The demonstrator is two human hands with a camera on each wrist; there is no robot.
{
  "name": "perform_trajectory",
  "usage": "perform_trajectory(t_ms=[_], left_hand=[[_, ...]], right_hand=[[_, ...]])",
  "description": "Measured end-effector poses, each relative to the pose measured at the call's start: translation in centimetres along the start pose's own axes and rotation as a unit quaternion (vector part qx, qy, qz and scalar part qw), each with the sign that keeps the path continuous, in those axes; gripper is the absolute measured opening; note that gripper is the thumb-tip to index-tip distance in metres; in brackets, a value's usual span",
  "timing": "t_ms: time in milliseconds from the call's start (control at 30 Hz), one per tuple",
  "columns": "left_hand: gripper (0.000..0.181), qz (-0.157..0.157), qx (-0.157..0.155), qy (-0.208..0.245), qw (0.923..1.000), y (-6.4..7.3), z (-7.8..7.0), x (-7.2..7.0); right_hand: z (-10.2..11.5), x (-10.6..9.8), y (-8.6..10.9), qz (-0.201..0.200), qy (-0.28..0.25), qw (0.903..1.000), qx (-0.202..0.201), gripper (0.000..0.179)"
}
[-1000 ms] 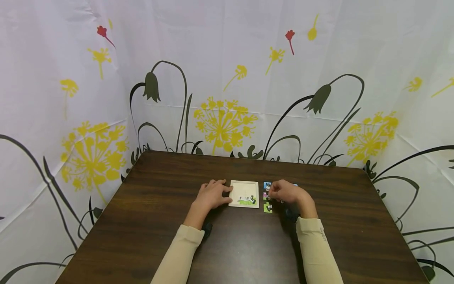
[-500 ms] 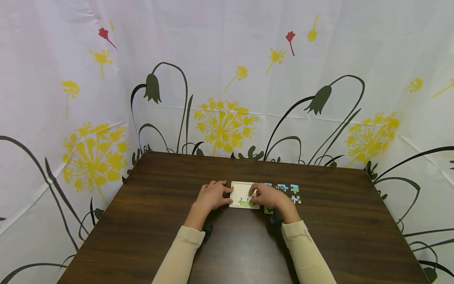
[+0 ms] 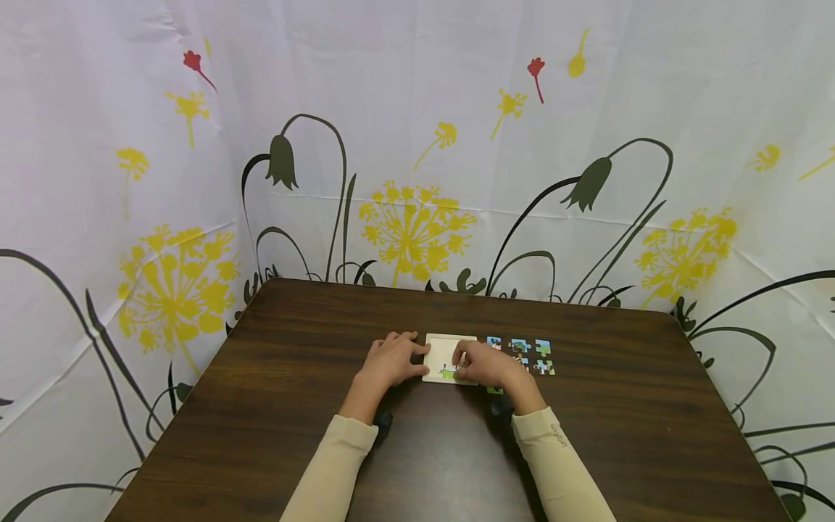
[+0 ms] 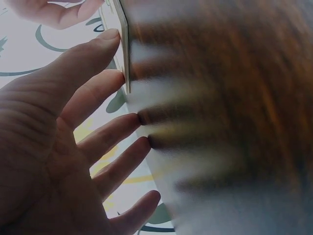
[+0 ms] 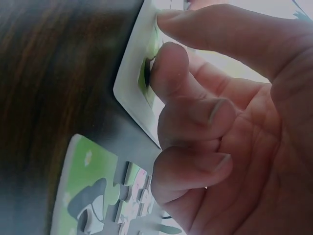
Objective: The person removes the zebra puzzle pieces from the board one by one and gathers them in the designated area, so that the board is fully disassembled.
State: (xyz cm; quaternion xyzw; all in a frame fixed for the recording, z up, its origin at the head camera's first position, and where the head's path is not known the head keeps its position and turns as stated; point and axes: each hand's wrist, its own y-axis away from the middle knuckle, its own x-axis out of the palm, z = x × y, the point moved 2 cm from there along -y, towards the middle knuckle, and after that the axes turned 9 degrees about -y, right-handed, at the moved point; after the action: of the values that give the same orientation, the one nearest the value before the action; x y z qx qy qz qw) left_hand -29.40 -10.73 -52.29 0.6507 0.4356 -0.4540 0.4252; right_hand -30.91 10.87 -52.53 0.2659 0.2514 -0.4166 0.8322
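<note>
A shallow pale puzzle tray (image 3: 438,354) lies on the table, with green picture pieces (image 3: 447,374) along its near edge. My left hand (image 3: 386,362) rests at the tray's left side. Its thumb (image 4: 109,37) and index finger touch the rim, and the other fingers spread over the tabletop. Over the tray's right part is my right hand (image 3: 488,364). Its thumb and index finger pinch a puzzle piece (image 5: 154,44) low in the tray, mostly hidden by the fingertips. The remaining fingers (image 5: 193,166) are curled.
Several loose jigsaw pieces (image 3: 543,348) lie in rows right of the tray, partly behind my right hand. A green piece (image 5: 88,181) with a dark shape is nearest. The brown wooden table (image 3: 313,326) ends at a flower-printed curtain (image 3: 443,94).
My right hand has moved left from the loose pieces to the tray, then slightly further left within it. The left hand has stayed at the tray's left side.
</note>
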Motion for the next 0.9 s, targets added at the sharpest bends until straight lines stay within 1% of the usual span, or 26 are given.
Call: perform_trajectory(t_ms=[333, 733, 900], left_hand=[[0.055, 0.002, -0.002, 0.003, 1.0, -0.01, -0.08, -0.18], [0.053, -0.001, -0.002, 0.007, 1.0, 0.04, -0.08, -0.12], [0.053, -0.002, -0.001, 0.012, 0.9999, 0.07, -0.07, -0.05]], right_hand=[[0.35, 0.1, 0.09, -0.009, 0.018, 0.9998, 0.009, 0.015], [0.2, 0.28, 0.06, -0.007, 0.003, 0.9999, 0.007, 0.017], [0.04, 0.27, -0.15, -0.012, 0.015, 0.9998, -0.001, 0.011]])
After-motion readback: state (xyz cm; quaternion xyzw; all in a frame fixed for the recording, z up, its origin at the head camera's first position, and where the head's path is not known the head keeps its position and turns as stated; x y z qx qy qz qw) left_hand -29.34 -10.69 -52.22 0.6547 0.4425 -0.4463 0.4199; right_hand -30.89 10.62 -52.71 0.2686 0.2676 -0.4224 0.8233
